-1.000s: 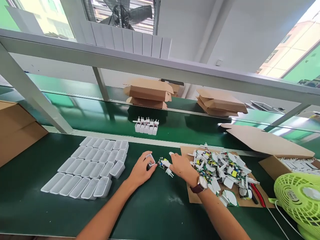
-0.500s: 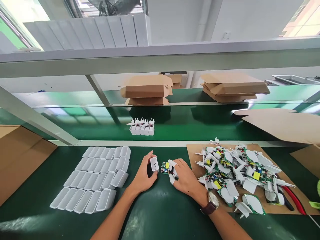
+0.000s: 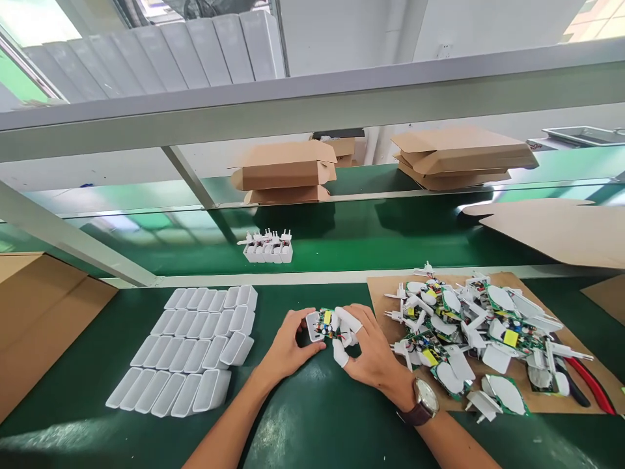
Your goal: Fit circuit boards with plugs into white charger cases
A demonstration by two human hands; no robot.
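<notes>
My left hand (image 3: 291,344) is closed around a white plastic charger case (image 3: 313,326), its open mouth turned to the right. My right hand (image 3: 367,342), with white covers on thumb and index finger, grips a green circuit board (image 3: 325,320) that carries a yellow transformer and white parts. The board's left end meets the mouth of the case; how far it sits inside I cannot tell. Rows of open white cases (image 3: 168,355) lie left of my hands. To the right, a heap of circuit boards with white plug parts (image 3: 461,319) covers a cardboard sheet (image 3: 385,286).
Several filled white cases (image 3: 267,251) stand on the green belt behind the bench. Red-handled pliers (image 3: 593,385) lie at the right beside the heap. Cardboard boxes (image 3: 288,170) rest further back, a large carton (image 3: 49,312) stands at left, and a metal beam (image 3: 312,101) crosses above.
The case in my left hand has turned so its open mouth faces the board. My right hand's board has come against that mouth. The view has tilted slightly.
</notes>
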